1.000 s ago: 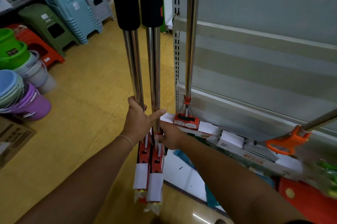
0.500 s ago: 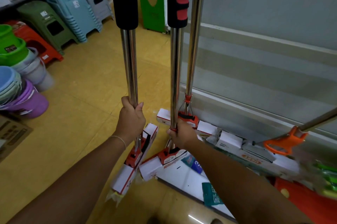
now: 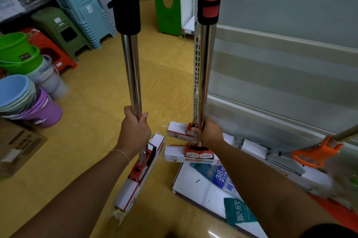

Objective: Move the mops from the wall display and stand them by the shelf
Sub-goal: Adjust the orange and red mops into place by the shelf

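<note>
Left hand [image 3: 133, 131] clenched around the steel pole of one mop [image 3: 131, 75], head angled over the floor. Right hand [image 3: 210, 133] grips a second mop [image 3: 205, 75] upright against the shelf [image 3: 271, 59].

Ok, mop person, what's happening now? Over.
Left hand shut on black-grip mop, head off the floor. Right hand shut on red-grip mop at the shelf upright. Another mop head sits just behind.

Left hand [image 3: 133, 131] and right hand [image 3: 210, 133] — each around an upright mop pole — beside the shelf [image 3: 280, 59].
</note>
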`<action>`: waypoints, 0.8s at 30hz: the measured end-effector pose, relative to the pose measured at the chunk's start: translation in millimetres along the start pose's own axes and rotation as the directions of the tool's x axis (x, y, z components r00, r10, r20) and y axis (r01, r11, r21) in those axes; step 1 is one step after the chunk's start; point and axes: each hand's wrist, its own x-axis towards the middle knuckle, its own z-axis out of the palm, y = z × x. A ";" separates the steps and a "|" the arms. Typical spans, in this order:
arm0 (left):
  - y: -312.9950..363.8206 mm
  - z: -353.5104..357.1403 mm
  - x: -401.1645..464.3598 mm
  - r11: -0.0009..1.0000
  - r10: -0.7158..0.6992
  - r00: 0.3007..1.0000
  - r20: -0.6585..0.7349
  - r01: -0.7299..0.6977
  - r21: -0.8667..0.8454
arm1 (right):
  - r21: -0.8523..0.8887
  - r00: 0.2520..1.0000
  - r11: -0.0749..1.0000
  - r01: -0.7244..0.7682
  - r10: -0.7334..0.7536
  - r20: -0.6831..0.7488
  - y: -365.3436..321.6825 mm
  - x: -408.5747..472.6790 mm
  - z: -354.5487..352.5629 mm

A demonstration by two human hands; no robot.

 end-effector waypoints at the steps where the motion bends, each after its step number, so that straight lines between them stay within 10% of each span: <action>1: -1.8 -2.1 1.0 1.000 0.001 1.000 -0.004 -0.001 0.001 | 0.004 1.000 1.000 -0.013 0.013 -0.014 -3.2 1.9 0.1; 24: -18.5 -20.5 2.2 0.993 0.109 0.994 0.018 -0.110 0.039 | 0.065 0.984 0.983 -0.172 0.174 -0.036 -19.5 42.2 8.6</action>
